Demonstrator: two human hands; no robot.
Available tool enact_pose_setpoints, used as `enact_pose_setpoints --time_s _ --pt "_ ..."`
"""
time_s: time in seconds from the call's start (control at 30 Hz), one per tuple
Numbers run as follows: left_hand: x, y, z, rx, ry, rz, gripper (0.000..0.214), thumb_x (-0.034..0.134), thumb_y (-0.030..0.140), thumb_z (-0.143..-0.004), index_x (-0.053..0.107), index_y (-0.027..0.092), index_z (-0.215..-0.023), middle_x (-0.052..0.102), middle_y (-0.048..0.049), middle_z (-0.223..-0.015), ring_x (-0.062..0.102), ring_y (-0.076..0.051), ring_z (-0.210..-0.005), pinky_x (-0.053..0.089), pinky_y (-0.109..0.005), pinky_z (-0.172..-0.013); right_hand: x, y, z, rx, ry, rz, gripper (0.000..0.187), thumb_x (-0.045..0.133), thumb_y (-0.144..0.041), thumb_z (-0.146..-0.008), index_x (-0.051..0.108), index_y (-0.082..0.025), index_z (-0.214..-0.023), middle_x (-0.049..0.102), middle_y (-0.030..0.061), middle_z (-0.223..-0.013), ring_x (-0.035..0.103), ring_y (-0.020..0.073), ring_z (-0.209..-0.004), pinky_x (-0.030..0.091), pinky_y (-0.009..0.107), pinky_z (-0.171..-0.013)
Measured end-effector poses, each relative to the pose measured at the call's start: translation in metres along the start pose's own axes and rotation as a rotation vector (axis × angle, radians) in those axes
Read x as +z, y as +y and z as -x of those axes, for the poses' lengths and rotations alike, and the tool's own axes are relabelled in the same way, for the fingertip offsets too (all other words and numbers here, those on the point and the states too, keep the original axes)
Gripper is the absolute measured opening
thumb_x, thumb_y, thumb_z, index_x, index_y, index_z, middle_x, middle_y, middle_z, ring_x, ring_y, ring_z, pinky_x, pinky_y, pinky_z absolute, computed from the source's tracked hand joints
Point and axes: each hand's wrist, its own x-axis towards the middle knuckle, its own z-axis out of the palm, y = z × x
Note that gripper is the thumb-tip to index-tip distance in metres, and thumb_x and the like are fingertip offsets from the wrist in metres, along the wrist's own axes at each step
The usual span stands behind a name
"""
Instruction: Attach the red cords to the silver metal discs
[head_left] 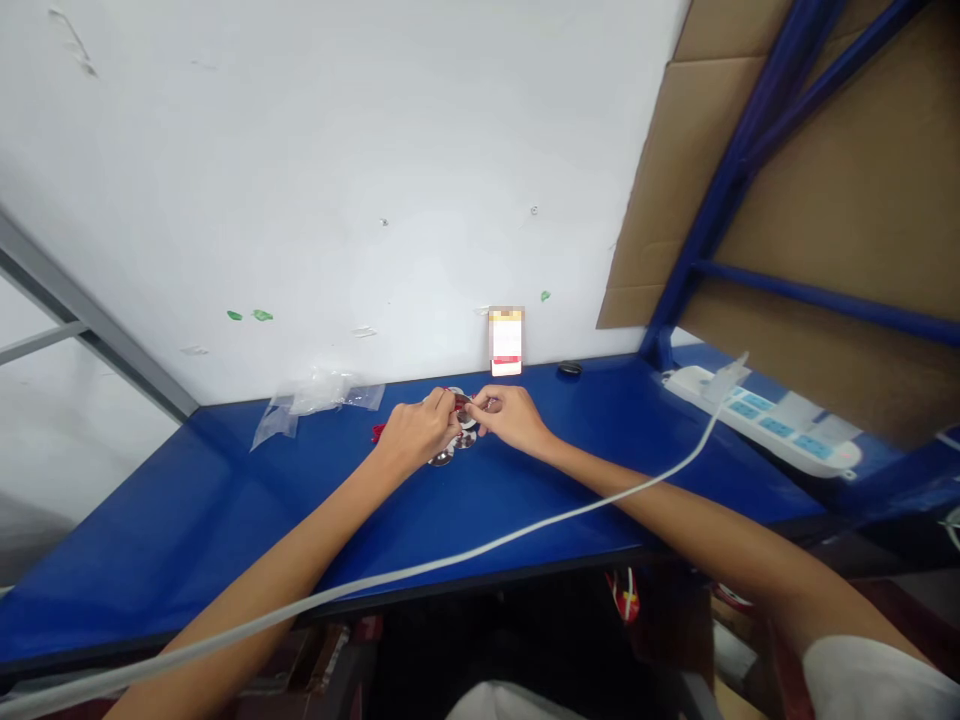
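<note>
Both hands meet over the far middle of the blue tabletop, fingers closed in a pinch. Between my left hand (420,430) and my right hand (514,415) is a small shiny red-and-silver piece (463,404), partly covered by the fingers. Its exact kind is too small to make out. Just below the fingertips lie round, mirror-like metal pieces (442,457), some overlapped by the left hand. A bit of red material (377,432) shows to the left, behind the left hand's knuckles.
Crumpled clear plastic bags (322,392) lie at the back left. A phone with a lit screen (507,342) leans on the white wall, near a small black object (570,368). At right sits a white power strip (765,420); its white cable (517,535) crosses before both forearms.
</note>
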Motion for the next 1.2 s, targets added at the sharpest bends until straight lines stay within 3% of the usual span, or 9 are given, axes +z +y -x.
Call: enact_pose_setpoints --time_s 0.17,0.3,0.47,0.63,0.73,0.83,0.97,1.1,1.2 --pt "-0.007 -0.01 0.0 -0.026 -0.004 0.057 0.018 0.053 0.024 -0.101 0.068 0.017 -0.109 0.076 -0.0117 -0.1 0.07 -0.023 -0.072 0.032 -0.032 -0.057 -0.005 0.006 -0.007 0.007 0.055 0.011 0.018 0.071 -0.036 -0.094 0.076 -0.022 -0.083 0.075 -0.0009 -0.061 0.079 0.0207 -0.066 0.056 0.026 -0.068" --pt "-0.003 -0.03 -0.001 -0.081 0.053 0.362 0.009 0.061 0.027 -0.097 0.065 0.022 -0.101 0.077 -0.0055 -0.095 0.071 -0.021 -0.075 0.043 -0.031 -0.064 -0.024 0.025 -0.025 0.038 0.115 -0.032 0.024 0.072 -0.041 -0.094 0.077 -0.02 -0.084 0.076 0.0026 -0.064 0.078 0.0216 -0.063 0.055 0.027 -0.064" --pt "0.006 -0.039 -0.007 -0.258 0.112 0.928 0.022 0.068 0.043 -0.096 0.067 0.022 -0.103 0.076 -0.0037 -0.09 0.073 -0.019 -0.074 0.055 -0.03 -0.067 -0.046 0.045 -0.041 0.026 -0.028 -0.225 0.039 0.079 -0.056 -0.087 0.078 -0.017 -0.086 0.079 0.0071 -0.077 0.075 0.0207 -0.069 0.052 0.026 -0.057" --pt "0.008 -0.017 -0.009 -0.333 0.046 1.435 0.037 0.08 0.052 -0.089 0.068 0.019 -0.1 0.076 -0.0066 -0.087 0.075 -0.023 -0.079 0.059 -0.03 -0.062 -0.03 0.033 -0.032 -0.158 -0.204 -0.32 0.042 0.087 -0.06 -0.08 0.084 -0.02 -0.089 0.08 0.0099 -0.107 0.071 0.0176 -0.077 0.057 0.027 -0.06" --pt "0.007 -0.007 -0.008 -0.304 0.033 1.477 0.035 0.083 0.049 -0.087 0.073 0.018 -0.099 0.08 -0.0092 -0.1 0.076 -0.023 -0.09 0.061 -0.031 -0.074 -0.016 0.022 -0.022 -0.201 -0.256 -0.382 0.036 0.087 -0.056 -0.083 0.085 -0.022 -0.092 0.077 0.0097 -0.122 0.073 0.018 -0.086 0.061 0.029 -0.068" --pt "0.007 -0.005 -0.007 -0.299 0.045 1.498 0.034 0.085 0.048 -0.086 0.076 0.018 -0.099 0.081 -0.0105 -0.105 0.076 -0.025 -0.098 0.061 -0.035 -0.088 -0.011 0.018 -0.017 -0.177 -0.233 -0.397 0.034 0.086 -0.055 -0.085 0.086 -0.022 -0.093 0.078 0.0091 -0.121 0.074 0.0177 -0.084 0.062 0.028 -0.067" --pt "0.006 -0.006 -0.006 -0.34 0.01 1.53 0.037 0.085 0.05 -0.084 0.077 0.017 -0.1 0.081 -0.0106 -0.1 0.076 -0.024 -0.09 0.061 -0.033 -0.076 -0.011 0.016 -0.017 -0.172 -0.173 -0.391 0.036 0.085 -0.056 -0.085 0.085 -0.022 -0.093 0.079 0.0096 -0.119 0.074 0.0187 -0.084 0.062 0.029 -0.067" --pt "0.007 -0.009 -0.007 -0.374 0.024 1.472 0.033 0.083 0.046 -0.083 0.075 0.018 -0.096 0.078 -0.0081 -0.091 0.073 -0.022 -0.08 0.059 -0.031 -0.067 -0.019 0.015 -0.022 -0.145 -0.134 -0.305 0.038 0.084 -0.056 -0.085 0.083 -0.019 -0.091 0.08 0.0085 -0.096 0.07 0.0177 -0.074 0.057 0.028 -0.063" --pt "0.01 -0.024 -0.01 -0.389 0.082 1.321 0.025 0.078 0.039 -0.083 0.072 0.019 -0.096 0.076 -0.0055 -0.086 0.072 -0.021 -0.077 0.058 -0.03 -0.067 -0.037 0.023 -0.033 -0.052 -0.138 -0.249 0.038 0.083 -0.054 -0.085 0.082 -0.017 -0.09 0.078 0.0063 -0.081 0.068 0.017 -0.067 0.053 0.026 -0.059"
